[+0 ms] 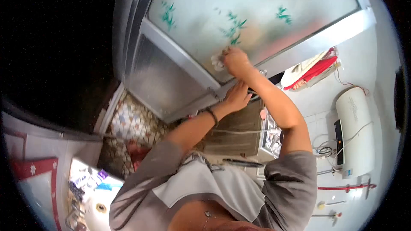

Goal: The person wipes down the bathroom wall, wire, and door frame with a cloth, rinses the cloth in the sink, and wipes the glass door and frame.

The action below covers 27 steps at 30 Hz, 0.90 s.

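Note:
A frosted glass door panel [257,0] with green bamboo-leaf prints fills the upper middle, set in a silvery metal frame [180,55]. My right hand [235,62] is closed round a crumpled whitish cloth [217,63] pressed on the lower part of the glass. Just below it, my left hand [238,97] rests at the door's frame edge near the handle, its thumb apart from the other fingers. A dark band circles my left wrist. What lies under the left fingers cannot be made out.
White and red towels [310,72] hang right of the door. A white water heater [355,132] with cables is on the right wall. At lower left stand a white sink [100,207] and small items. Mosaic floor [132,117] shows below the door.

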Each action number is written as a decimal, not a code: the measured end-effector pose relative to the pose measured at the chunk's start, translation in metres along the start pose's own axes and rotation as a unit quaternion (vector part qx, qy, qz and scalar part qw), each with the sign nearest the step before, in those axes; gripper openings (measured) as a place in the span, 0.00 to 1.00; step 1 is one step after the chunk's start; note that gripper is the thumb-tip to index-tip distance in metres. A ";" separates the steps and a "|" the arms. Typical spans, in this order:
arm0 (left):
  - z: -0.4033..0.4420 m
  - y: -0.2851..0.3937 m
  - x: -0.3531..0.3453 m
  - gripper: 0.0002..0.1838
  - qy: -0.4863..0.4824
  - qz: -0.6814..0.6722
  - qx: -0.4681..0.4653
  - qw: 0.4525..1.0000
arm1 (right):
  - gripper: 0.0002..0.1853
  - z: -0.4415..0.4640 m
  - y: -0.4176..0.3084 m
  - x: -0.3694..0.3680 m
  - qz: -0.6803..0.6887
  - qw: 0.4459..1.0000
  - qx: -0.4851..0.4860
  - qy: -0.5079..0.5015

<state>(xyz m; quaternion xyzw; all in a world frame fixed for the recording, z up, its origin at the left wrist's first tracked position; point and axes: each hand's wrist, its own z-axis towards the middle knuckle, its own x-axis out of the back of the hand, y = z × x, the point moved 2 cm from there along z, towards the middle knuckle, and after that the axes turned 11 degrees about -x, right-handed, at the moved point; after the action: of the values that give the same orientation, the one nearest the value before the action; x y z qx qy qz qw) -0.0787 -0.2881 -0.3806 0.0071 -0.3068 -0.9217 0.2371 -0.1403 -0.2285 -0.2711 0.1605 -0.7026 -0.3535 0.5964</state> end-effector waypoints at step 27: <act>0.003 0.003 0.025 0.32 -0.104 -0.043 0.040 0.993 | 0.32 0.009 0.148 0.171 -0.060 0.922 -0.138 0.358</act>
<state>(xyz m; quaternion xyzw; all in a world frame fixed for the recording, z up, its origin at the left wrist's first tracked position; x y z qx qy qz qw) -0.0997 -0.2996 -0.3733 -0.0663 -0.3654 -0.9139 0.1640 -0.1607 -0.2324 -0.0458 0.2342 -0.3759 -0.4008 0.8020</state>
